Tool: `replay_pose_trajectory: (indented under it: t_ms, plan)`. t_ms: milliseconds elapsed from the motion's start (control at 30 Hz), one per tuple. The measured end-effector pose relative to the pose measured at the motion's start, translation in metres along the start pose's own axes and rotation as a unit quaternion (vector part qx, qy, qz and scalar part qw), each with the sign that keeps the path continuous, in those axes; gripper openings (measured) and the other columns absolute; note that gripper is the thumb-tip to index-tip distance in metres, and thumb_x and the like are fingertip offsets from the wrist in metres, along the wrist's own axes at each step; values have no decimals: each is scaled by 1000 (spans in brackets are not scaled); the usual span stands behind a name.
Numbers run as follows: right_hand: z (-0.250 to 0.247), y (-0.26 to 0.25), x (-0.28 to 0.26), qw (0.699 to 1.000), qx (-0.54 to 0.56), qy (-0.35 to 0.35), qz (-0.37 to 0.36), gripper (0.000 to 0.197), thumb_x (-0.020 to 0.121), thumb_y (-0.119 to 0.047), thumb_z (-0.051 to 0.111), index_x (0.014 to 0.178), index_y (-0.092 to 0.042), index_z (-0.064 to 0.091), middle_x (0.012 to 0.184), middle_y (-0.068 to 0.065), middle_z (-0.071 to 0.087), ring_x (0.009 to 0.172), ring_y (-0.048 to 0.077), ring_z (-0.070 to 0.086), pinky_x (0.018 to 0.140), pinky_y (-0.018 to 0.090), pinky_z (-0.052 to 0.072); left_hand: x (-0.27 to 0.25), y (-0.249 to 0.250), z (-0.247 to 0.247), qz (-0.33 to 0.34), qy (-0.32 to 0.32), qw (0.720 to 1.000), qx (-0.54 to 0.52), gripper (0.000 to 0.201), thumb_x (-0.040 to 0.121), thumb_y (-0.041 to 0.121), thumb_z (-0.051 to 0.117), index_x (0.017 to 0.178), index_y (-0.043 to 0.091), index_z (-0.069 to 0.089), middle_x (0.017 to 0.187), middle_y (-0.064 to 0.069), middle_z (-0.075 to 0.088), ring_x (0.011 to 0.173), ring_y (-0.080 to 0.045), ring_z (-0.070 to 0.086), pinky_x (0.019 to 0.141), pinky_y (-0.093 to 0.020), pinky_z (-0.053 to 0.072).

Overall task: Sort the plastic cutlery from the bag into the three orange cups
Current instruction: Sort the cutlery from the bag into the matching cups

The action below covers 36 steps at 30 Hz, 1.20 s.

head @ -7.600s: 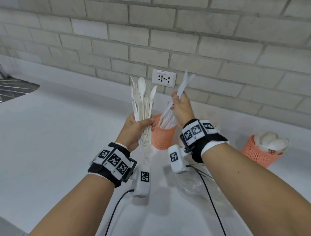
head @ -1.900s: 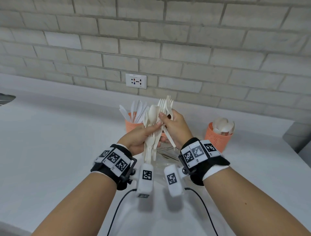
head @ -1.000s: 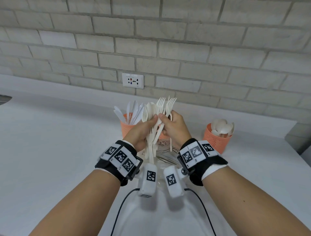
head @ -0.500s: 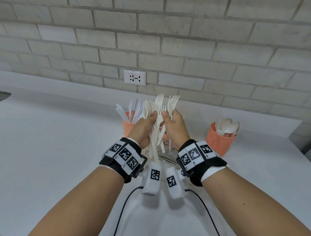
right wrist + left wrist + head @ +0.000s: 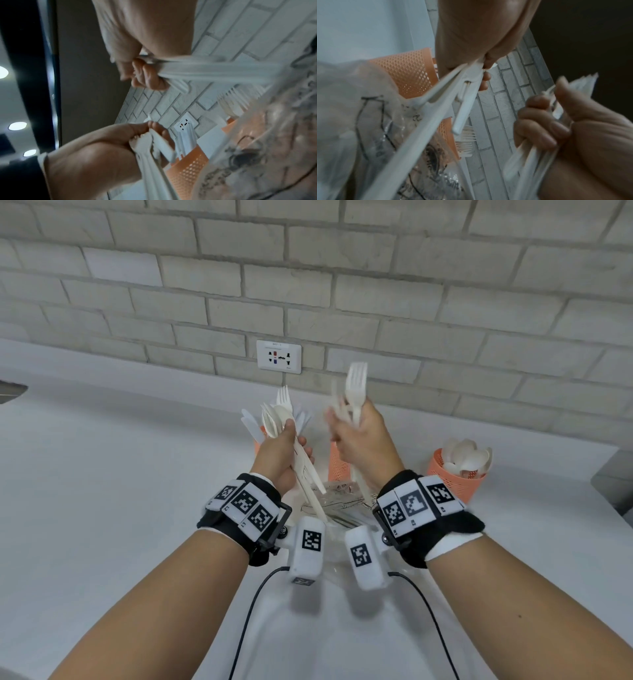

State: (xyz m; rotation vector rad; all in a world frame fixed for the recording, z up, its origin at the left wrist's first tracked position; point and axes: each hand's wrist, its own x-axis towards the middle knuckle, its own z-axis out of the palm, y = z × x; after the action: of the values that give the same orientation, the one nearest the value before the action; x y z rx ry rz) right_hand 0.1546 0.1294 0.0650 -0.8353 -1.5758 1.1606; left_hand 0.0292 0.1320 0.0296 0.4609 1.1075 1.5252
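Note:
My left hand (image 5: 291, 440) grips a bundle of white plastic cutlery (image 5: 279, 417), forks and spoons, handles down. My right hand (image 5: 352, 422) grips several white forks (image 5: 355, 386), raised just right of the bundle and blurred. Behind the hands stand three orange mesh cups: the left cup (image 5: 257, 441) holds knives and is partly hidden by my left hand, the middle cup (image 5: 337, 465) holds forks (image 5: 467, 140), and the right cup (image 5: 454, 479) holds spoons. A crumpled clear bag (image 5: 342, 503) lies on the counter below my hands. The right wrist view shows my fingers (image 5: 147, 77) curled round fork handles.
A white counter (image 5: 120, 508) runs to a brick wall with a power outlet (image 5: 279, 357). A sink edge (image 5: 10, 392) shows at far left. The counter ends at the right near a grey surface (image 5: 616, 487). Cables (image 5: 246, 618) trail from my wrist cameras.
My hands were pressed together on one bundle. They have now parted: the right hand has moved right and up with several forks, and the left keeps the rest.

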Motion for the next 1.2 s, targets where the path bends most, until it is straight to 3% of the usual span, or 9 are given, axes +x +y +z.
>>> replay_pose_trajectory:
  t_ms: [100,167,300,433,533,700,900,1100,1200]
  plan:
    - [3,4,-6,977,-174,-122,9,27,75,-7,73,97,-11,58,83,0,62,67,4,60,57,14,46,-2,2,1,1,-2,1000,-1,49,96,37,45,127,0,50,107,-17,62,99,-28,63,78,-37,56]
    - [7,10,-10,946,-287,-148,7,31,71,-11,77,98,-8,62,86,0,64,76,10,58,63,9,43,-1,1,1,2,-18,1000,-10,52,98,31,40,138,-2,36,97,-14,59,112,-30,57,67,-28,56]
    - [14,18,-10,933,-341,-114,-2,16,75,-11,70,88,-7,62,81,3,64,76,15,57,53,13,39,0,-1,0,7,-54,997,-55,21,98,18,36,97,7,54,58,-2,64,58,-14,62,53,-23,53]
    - [4,11,-8,939,-308,-155,18,11,78,-10,68,82,-5,59,73,-2,58,66,9,53,56,11,38,2,3,1,-15,-56,992,-115,24,98,27,41,104,9,56,90,-6,67,83,-21,62,65,-32,57]
    - [-16,4,0,939,-297,-169,39,21,81,-12,67,99,-3,61,86,2,59,75,14,53,64,24,40,12,9,1,-27,7,986,-163,22,97,26,46,87,8,54,78,-5,57,67,-20,59,69,-36,55]
    - [-53,-14,36,990,-127,38,41,5,96,-19,47,96,-16,51,75,-3,56,65,8,54,55,14,44,17,8,0,-20,-7,990,-140,27,96,25,49,72,12,48,56,3,44,41,-10,45,58,-25,47]
    - [-73,9,89,961,-12,268,-67,10,97,-9,37,106,-13,38,70,-3,54,60,2,53,64,12,45,19,4,5,0,-66,992,-108,21,96,25,48,78,15,49,53,4,45,43,-9,45,48,-22,46]
    - [-57,50,95,971,-9,235,-36,16,98,-8,37,113,-11,39,76,-3,56,66,2,56,60,6,47,21,12,9,36,-100,992,-68,20,97,24,47,78,15,50,60,3,45,48,-9,45,51,-23,47]
    - [-54,71,91,986,-30,161,35,20,94,-9,48,114,-9,47,86,-2,62,76,5,60,77,21,51,24,12,10,40,-105,992,-55,19,96,23,48,79,15,50,58,4,46,48,-9,46,53,-24,48]
